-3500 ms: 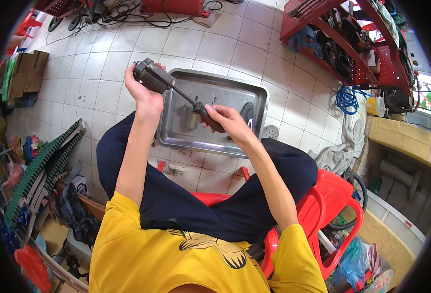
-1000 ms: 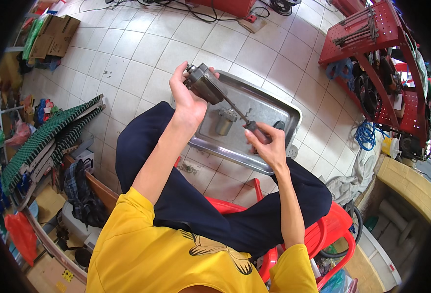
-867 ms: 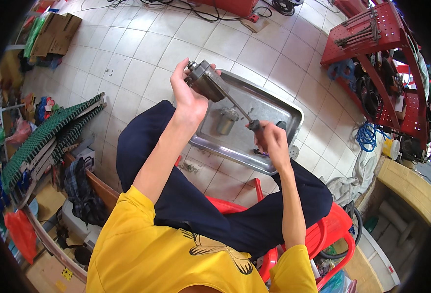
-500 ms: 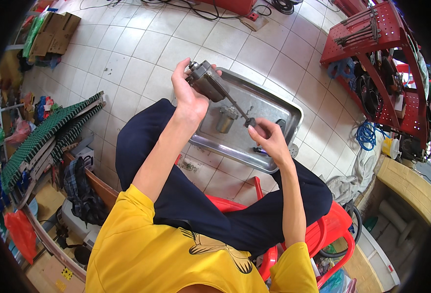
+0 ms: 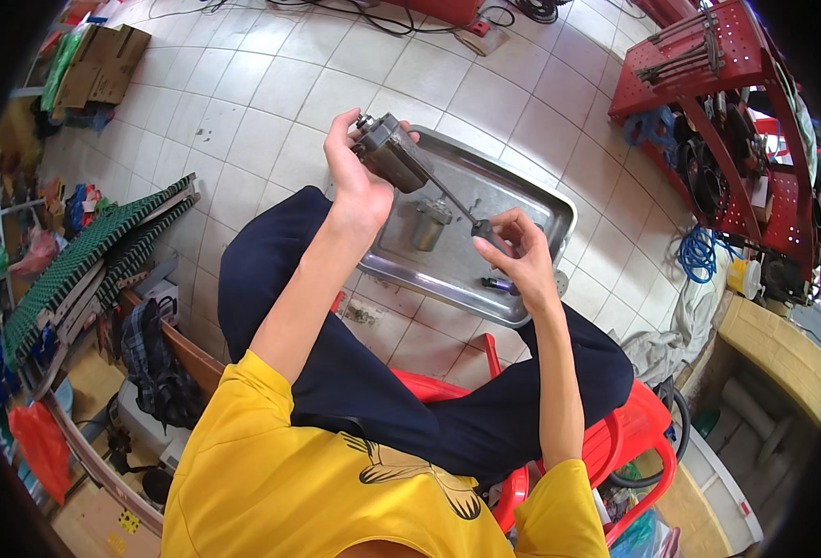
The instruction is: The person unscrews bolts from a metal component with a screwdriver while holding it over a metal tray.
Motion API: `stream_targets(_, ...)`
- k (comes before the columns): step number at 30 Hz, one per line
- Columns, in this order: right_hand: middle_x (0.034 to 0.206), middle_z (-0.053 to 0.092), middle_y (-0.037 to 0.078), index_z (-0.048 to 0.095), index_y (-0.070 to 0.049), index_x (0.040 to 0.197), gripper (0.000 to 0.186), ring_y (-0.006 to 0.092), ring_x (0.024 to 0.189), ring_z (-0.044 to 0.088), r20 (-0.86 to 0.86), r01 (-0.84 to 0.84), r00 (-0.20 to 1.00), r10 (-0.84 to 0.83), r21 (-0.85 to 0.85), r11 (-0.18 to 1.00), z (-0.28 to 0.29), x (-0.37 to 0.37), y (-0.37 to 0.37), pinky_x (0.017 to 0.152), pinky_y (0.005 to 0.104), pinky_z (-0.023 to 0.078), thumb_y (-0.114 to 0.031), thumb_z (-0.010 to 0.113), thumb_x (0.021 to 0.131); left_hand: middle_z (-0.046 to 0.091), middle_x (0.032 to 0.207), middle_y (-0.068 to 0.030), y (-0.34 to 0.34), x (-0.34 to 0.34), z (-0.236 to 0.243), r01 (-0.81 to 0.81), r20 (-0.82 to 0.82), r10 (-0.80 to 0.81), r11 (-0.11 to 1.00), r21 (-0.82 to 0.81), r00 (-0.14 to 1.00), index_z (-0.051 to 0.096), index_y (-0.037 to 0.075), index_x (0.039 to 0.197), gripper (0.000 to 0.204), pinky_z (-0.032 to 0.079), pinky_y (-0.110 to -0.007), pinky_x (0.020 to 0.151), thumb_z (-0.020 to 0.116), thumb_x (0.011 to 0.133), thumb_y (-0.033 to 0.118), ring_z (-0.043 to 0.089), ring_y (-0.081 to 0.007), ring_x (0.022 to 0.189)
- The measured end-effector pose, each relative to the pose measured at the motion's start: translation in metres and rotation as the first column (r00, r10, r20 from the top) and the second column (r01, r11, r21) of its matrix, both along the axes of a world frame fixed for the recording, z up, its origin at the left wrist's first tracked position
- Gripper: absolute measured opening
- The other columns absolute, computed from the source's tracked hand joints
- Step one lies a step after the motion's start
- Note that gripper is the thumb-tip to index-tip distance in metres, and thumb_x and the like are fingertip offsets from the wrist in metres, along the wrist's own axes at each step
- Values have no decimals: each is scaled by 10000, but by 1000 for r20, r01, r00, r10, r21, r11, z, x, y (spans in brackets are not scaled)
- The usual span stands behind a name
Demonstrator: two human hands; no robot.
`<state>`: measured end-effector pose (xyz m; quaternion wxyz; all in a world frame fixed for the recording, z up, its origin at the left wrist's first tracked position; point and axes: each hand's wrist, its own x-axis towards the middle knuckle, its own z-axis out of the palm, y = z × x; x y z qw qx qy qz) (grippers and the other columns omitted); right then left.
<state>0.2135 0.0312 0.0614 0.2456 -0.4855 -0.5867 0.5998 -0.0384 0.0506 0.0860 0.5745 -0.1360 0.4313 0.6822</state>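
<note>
In my left hand is a dark metal motor-like housing, held tilted above the tray, with fingers wrapped round its upper end and small fittings on top. My right hand grips the black handle of a screwdriver. Its long thin shaft reaches up and left to the lower right edge of the housing; the tip's exact contact is hard to make out. Below them a metal tray on the floor holds a dull metal cylinder, standing between my two hands. A small dark and purple item lies near my right wrist.
A red perforated tool rack with metal rods stands far right, near coiled blue hose. A red plastic chair is under me. Green striped folded loungers and cardboard boxes sit left. Cables cross the far floor.
My right hand has shifted slightly right, its fingers re-placed round the screwdriver handle, more of which now shows. The left hand and the housing have barely moved.
</note>
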Motion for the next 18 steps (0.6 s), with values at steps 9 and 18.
stream_targets(9,744,609,-5,696,2,1015,359,61,607,494,50,-277,949,311,-335,901,12,0,0,570,235,426,-347,612,1032,665,1050,-181,-1,4,-3,5,23,-4,999,-54,1000,600,-47,1080,504,496,-474,952,611,887,419,640,-352,1011)
stream_targets(18,743,568,-9,637,-10,971,499,67,631,495,-75,-164,986,146,-369,915,-1,-3,-4,547,231,400,-475,486,1069,664,1076,-189,2,1,-8,-6,39,9,998,-64,999,591,-37,1105,503,493,-477,964,598,900,423,635,-360,1034)
